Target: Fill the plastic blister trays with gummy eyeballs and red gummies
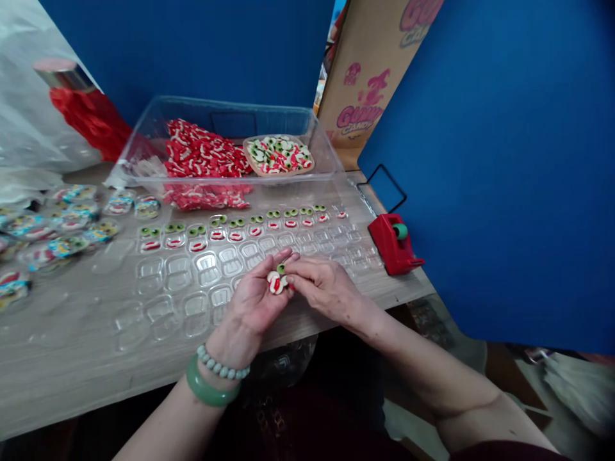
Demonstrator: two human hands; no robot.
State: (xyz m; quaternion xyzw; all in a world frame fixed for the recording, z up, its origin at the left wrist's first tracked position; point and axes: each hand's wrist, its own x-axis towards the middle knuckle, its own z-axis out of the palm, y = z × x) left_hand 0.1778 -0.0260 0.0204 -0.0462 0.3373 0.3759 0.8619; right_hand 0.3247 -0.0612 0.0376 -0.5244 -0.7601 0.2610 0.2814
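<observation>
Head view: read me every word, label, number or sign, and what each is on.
"GUM… CANDY", lower print on the cardboard box; first word's end unclear.
"GU… CAN…", same box, upper print, cut off.
Small emblem on the box: unreadable.
Pack labels at left: too blurred to read.

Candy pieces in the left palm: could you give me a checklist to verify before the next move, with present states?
1. Left hand palm up under the candy pieces: ok.
2. Right hand at those pieces: ok.
3. Exact number of pieces in the palm: cannot tell; fingers hide some.
4. Green eyes above every lips candy in the back row: not ok; the rightmost lips candy lacks them.
5. Tape dispenser clear of both hands: ok.
</observation>
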